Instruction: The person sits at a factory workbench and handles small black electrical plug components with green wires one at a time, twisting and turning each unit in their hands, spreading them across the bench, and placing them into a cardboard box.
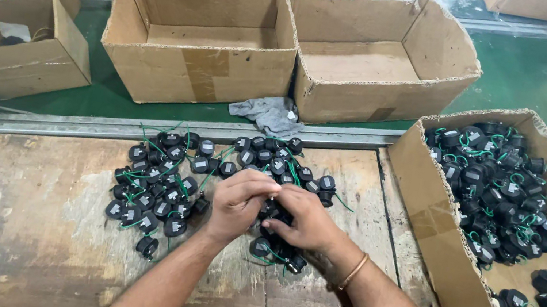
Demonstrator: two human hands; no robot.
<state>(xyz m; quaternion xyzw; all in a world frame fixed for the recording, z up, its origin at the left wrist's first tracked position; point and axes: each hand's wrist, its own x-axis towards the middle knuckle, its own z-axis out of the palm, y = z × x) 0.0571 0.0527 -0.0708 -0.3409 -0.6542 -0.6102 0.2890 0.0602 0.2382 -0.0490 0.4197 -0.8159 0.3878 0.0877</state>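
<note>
From the head camera, both hands meet over the worn wooden counter [20,207], at the near edge of a spread pile of black parts [165,180] with green wires. The left hand [239,203] and the right hand [307,218] are closed together, fingers pinched on one small black part [271,209] between them, mostly hidden. Right of the pile stands an open cardboard box [439,226] filled with the same parts. Beyond the pile lies a grey rag [266,111], and behind it stand two empty boxes [199,67] side by side.
</note>
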